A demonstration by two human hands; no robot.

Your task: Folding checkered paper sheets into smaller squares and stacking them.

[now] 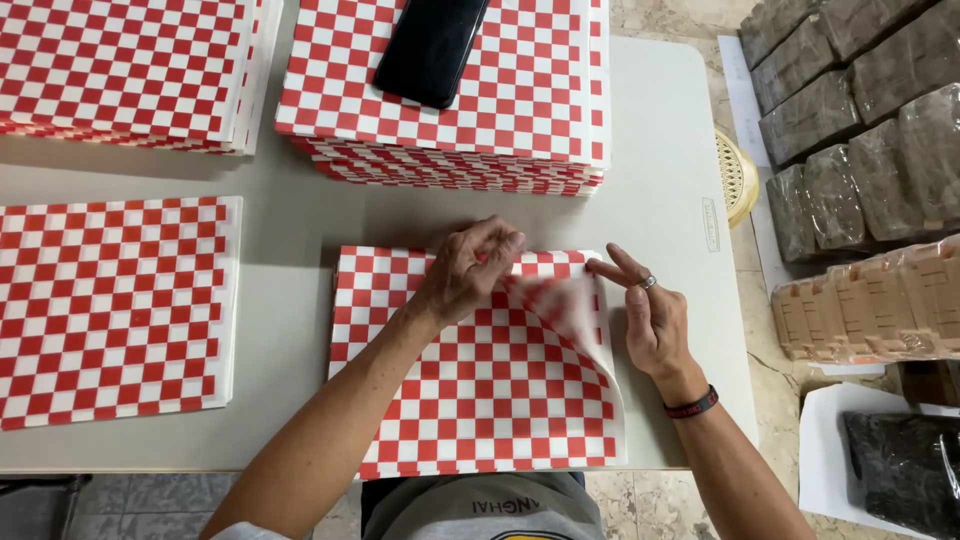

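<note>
Down in the lower middle of the frame, a red-and-white checkered paper sheet lies on the pale desk, its upper right corner lifted and curling, blurred in motion. The left hand is curled with its fingertips pinched on the sheet near its top edge, gripping the paper. The right hand, wearing a ring and a dark wristband, sits just right of the sheet with two fingers stretched toward the lifted corner and the others folded; whether they touch the paper I cannot tell. Above, at the top centre, a tall stack of checkered sheets carries a black phone. Another stack fills the upper left, and a lower pile lies at the left. At the right edge, wrapped brown bundles stand beside the desk.
</note>
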